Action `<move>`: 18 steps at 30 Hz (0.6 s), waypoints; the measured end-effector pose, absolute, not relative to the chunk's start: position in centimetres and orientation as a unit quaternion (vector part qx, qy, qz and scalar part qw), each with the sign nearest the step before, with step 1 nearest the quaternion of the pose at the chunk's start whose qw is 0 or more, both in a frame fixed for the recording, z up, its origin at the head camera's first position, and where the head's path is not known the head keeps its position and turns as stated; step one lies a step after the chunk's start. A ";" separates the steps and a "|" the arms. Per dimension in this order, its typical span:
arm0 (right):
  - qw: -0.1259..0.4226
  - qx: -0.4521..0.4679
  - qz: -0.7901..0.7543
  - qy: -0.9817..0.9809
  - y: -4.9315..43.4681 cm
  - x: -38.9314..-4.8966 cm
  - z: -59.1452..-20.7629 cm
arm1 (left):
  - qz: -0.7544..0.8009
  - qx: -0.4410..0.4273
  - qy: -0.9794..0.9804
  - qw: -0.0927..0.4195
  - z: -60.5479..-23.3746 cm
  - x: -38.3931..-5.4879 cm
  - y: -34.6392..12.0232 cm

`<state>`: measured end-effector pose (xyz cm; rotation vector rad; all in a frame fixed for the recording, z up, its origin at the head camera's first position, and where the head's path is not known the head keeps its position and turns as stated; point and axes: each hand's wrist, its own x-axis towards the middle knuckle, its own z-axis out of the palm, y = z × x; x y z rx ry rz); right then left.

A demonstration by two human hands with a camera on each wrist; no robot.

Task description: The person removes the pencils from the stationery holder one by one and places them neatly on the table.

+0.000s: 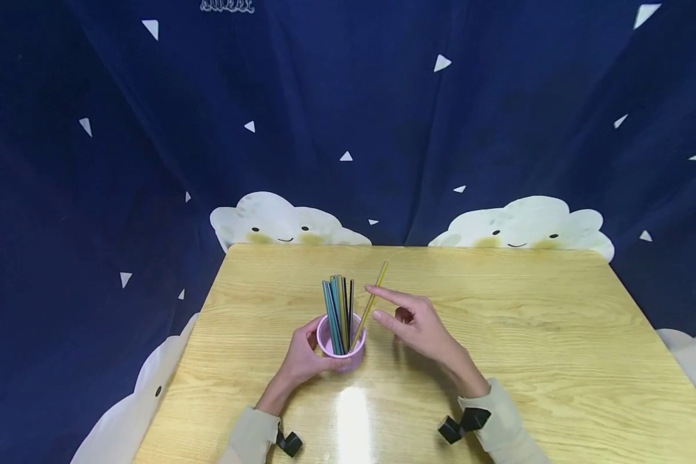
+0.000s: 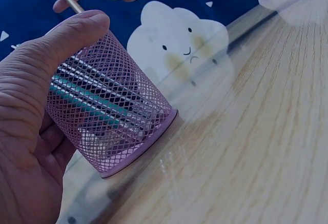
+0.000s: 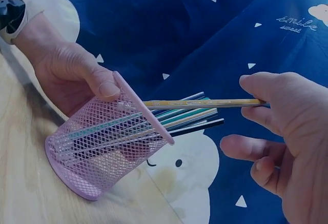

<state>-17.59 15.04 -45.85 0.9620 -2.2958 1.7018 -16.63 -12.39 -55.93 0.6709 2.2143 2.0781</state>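
Note:
My left hand (image 1: 303, 358) grips a pink mesh pen cup (image 2: 123, 131) by its side, with the thumb near the rim. Inside the cup, several pencils (image 1: 338, 309) in teal, black and gold lean together. A separate yellow pencil (image 3: 200, 103) slants out of the cup toward my right hand (image 1: 420, 325). The thumb and forefinger of that hand are spread, one on either side of the pencil's upper end. The forefinger appears to touch the pencil; the other fingers are bent and hold nothing. In the left wrist view, the thumb (image 2: 84, 29) hides part of the rim.
The cup stands on a light wooden table (image 1: 528, 335), whose far edge meets a dark blue cloth (image 1: 348, 96) with white triangles and smiling clouds. Each wrist wears a small black device (image 1: 464, 424). A bright reflection lies on the tabletop in front of the cup.

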 end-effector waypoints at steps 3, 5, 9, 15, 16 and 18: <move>0.073 0.308 0.573 -0.756 15.3 -17.5 -45.4 | 0.668 0.218 0.712 0.014 -55.8 -16.7 -12.2; 0.086 0.302 0.582 -0.750 15.6 -17.5 -45.2 | 0.669 0.218 0.711 0.015 -55.8 -16.8 -12.2; 0.108 0.298 0.598 -0.736 16.0 -17.5 -44.8 | 0.675 0.217 0.705 0.021 -55.8 -16.8 -12.3; 0.101 0.285 0.610 -0.732 16.7 -17.7 -44.7 | 0.676 0.209 0.707 0.019 -55.7 -16.6 -12.4; 0.100 0.283 0.610 -0.733 16.8 -17.8 -44.8 | 0.675 0.207 0.708 0.019 -55.7 -16.6 -12.4; 0.097 0.278 0.607 -0.738 17.1 -17.8 -45.2 | 0.676 0.206 0.708 0.019 -55.6 -16.6 -12.3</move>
